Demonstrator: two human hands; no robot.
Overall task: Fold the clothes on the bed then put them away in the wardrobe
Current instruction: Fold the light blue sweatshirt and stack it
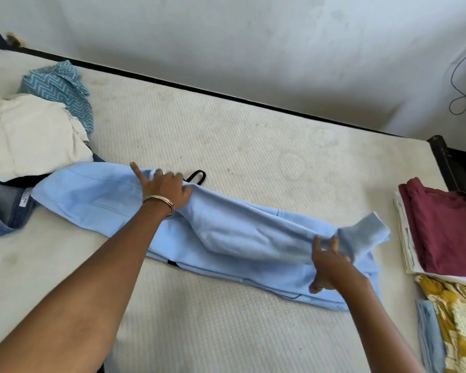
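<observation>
A light blue sweatshirt (pixel 226 232) lies stretched across the middle of the bare mattress (pixel 253 146), folded lengthwise. My left hand (pixel 164 188) grips its upper edge near the shoulder, index finger sticking out. My right hand (pixel 330 262) pinches the sleeve just below the ribbed cuff (pixel 363 231) and lifts it slightly. At the left edge sits a heap of unfolded clothes: a cream garment (pixel 30 135), a teal zigzag shirt (pixel 62 90) and blue jeans (pixel 3 211). On the right, a folded maroon shirt (pixel 447 227) tops a stack of folded clothes.
A yellow floral cloth (pixel 457 319) and a pale blue folded piece (pixel 428 335) lie at the lower right. A black strap loop (pixel 198 175) pokes out behind the sweatshirt. The white wall and black bed frame (pixel 447 160) run along the far side. No wardrobe in view.
</observation>
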